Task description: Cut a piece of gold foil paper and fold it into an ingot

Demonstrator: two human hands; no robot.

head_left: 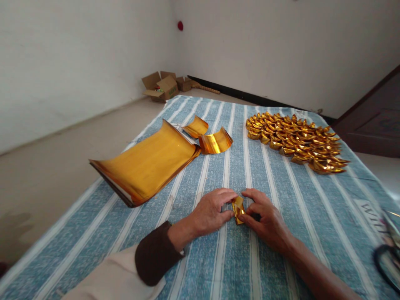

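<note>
Between my two hands, on the striped cloth, is a small folded piece of gold foil paper (238, 208). My left hand (215, 210) pinches its left edge with thumb and fingers. On the right side, the thumb of my right hand (264, 214) presses the lower part of the piece, while its index finger is bent near the upper right corner. Beyond my left hand lies a stack of gold foil paper sheets (150, 162) with curled edges. Two smaller curved gold sheets (216, 141) rest just past it.
Rows of folded gold paper ingots (296, 141) stand at the back right of the table. Black-handled scissors (387, 258) lie at the right edge. A blue-and-white striped cloth (187, 258) covers the table. An open cardboard box (161, 86) sits on the floor by the wall.
</note>
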